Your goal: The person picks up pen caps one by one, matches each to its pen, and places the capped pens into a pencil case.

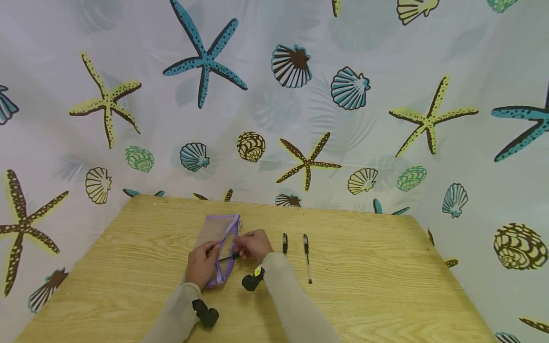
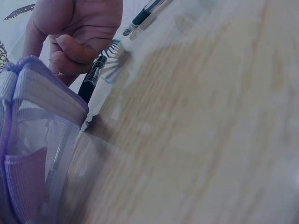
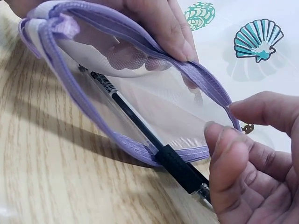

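A see-through mesh zip pouch (image 1: 209,232) with purple trim lies at the left of centre on the table. My left hand (image 1: 200,265) pinches one side of its opening between thumb and fingers. In the right wrist view the mouth gapes, and a black gel pen (image 3: 133,119) reaches through it, tip end inside, dark grip across the rim. My right hand (image 3: 261,158) holds the pen's outer end in curled fingers, while its index finger touches the purple rim (image 3: 212,88). The pen's far end is hidden behind the fingers.
Two more black pens lie right of my right hand: a nearer one (image 1: 285,242), partly hidden by my wrist, and another (image 1: 307,257) in full view. The wooden table (image 1: 377,276) meets a curtain (image 1: 257,109) printed with shells and starfish at its back edge.
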The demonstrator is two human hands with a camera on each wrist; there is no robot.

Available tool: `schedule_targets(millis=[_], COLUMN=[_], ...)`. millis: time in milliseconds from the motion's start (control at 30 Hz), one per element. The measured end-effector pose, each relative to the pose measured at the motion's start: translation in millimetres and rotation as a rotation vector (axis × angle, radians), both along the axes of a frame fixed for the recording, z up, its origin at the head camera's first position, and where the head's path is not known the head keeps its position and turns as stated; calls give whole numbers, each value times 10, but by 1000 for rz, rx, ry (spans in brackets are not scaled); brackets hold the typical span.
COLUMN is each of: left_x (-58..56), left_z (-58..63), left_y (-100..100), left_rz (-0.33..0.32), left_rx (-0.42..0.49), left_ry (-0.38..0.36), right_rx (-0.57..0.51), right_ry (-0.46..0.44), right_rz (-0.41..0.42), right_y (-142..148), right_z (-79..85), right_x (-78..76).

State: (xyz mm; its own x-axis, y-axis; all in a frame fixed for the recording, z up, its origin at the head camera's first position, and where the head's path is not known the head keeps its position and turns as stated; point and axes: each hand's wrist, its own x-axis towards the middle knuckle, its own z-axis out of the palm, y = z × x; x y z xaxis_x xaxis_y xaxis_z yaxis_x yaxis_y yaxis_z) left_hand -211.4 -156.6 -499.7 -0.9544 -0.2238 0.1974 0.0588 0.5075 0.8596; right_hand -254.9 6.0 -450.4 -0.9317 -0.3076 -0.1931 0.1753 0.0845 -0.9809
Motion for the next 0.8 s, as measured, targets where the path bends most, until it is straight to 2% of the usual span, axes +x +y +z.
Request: schedule_targets(millis=[133,367,667,800], left_x=[1,6,25,23], left_z=[14,25,26,18], left_y=[5,11,12,12], left_rz=[1,9,-5,0], left_rx=[5,9,32,31], left_ry=[-17,-30,-27,-24], right_rx=[-2,0,-22,-14], right_ry=[-5,-14,-30,-21], right_rz=[4,-28,-22,-23], right_y=[3,-14,48,69], right_z=[-40,-249,-164,-229], right_x=[-27,-158,-102,-140])
